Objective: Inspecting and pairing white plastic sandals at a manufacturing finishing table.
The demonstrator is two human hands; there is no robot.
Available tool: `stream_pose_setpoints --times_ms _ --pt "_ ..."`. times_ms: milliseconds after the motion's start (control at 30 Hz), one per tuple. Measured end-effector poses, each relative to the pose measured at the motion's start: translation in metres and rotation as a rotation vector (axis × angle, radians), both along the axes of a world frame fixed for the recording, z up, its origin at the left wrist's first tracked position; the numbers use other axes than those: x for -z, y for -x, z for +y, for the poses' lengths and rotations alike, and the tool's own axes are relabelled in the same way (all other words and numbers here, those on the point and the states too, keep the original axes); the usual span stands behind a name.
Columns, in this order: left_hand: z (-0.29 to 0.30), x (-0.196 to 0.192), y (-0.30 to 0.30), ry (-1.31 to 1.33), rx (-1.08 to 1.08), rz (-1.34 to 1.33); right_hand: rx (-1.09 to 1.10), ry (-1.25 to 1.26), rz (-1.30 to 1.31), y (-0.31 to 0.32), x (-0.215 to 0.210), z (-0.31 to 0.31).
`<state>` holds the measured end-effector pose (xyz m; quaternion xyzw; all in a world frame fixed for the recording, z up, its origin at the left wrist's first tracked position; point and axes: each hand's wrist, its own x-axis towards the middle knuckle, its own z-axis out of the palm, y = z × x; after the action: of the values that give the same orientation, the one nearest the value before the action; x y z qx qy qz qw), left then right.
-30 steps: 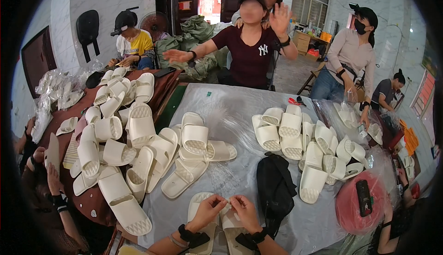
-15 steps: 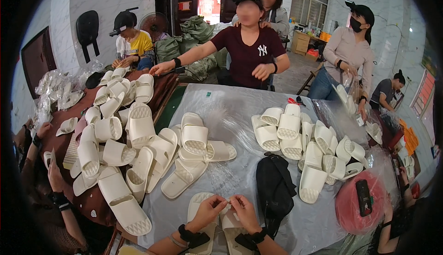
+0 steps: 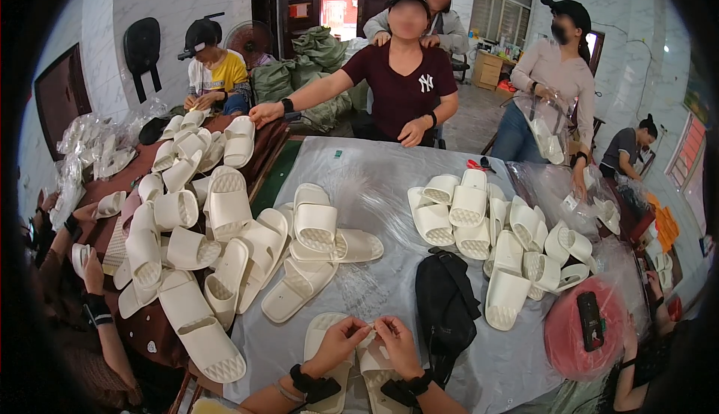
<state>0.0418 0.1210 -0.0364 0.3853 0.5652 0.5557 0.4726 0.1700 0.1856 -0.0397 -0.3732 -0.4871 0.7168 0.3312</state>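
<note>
At the near edge of the table, my left hand [image 3: 339,344] and my right hand [image 3: 397,345] meet fingertip to fingertip, each closed in a pinch. Whatever lies between the fingers is too small to make out. Beneath them is a pair of cream slippers: the left slipper [image 3: 320,327] is partly covered by my left hand and wrist, and the right slipper [image 3: 374,367] shows between my wrists. Just beyond lie several more cream slippers [image 3: 314,227], some overlapping. A black bag [image 3: 446,305] rests to the right of my right hand.
Slippers [image 3: 202,332] pile up on the brown-covered table at left; another heap [image 3: 505,275] sits right of centre. A red plastic-wrapped roll [image 3: 562,332] with a black device [image 3: 590,320] is at right. Red-handled scissors [image 3: 479,164] lie near the far edge. Co-workers surround the table.
My hands stay nearly still. Across the table, a co-worker's outstretched hand now touches a slipper on the left pile. At right, another person has turned, lowering a bagged slipper. Hands at far left shifted.
</note>
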Motion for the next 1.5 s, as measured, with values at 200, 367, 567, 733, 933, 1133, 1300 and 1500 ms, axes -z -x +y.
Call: stream_pose_setpoints --times_ms 200,367,567,733,933,1133,1300,1500 --pt "0.0 0.003 0.002 0.03 -0.001 -0.005 0.018 0.01 0.029 0.001 0.004 0.001" --pt "-0.002 0.004 0.001 0.036 -0.013 -0.015 -0.086 -0.058 -0.044 -0.002 0.001 0.001" --pt "0.0 0.007 0.0 0.016 0.003 -0.028 0.046 0.027 0.025 0.0 0.004 -0.001" --pt "-0.001 0.006 0.001 0.02 -0.007 -0.009 -0.047 -0.048 -0.032 -0.002 0.006 0.002" --pt "0.0 0.007 0.0 0.014 -0.007 -0.033 -0.001 -0.012 0.012 -0.001 0.003 0.0" --pt "-0.001 0.002 0.0 0.023 -0.019 -0.034 -0.037 -0.063 -0.026 0.0 0.002 0.0" --pt "0.001 0.009 -0.001 0.011 -0.009 -0.007 0.031 -0.015 -0.022 0.0 0.0 0.001" --pt "0.001 0.009 0.0 0.01 -0.011 -0.029 -0.016 -0.062 -0.007 -0.001 0.0 0.001"
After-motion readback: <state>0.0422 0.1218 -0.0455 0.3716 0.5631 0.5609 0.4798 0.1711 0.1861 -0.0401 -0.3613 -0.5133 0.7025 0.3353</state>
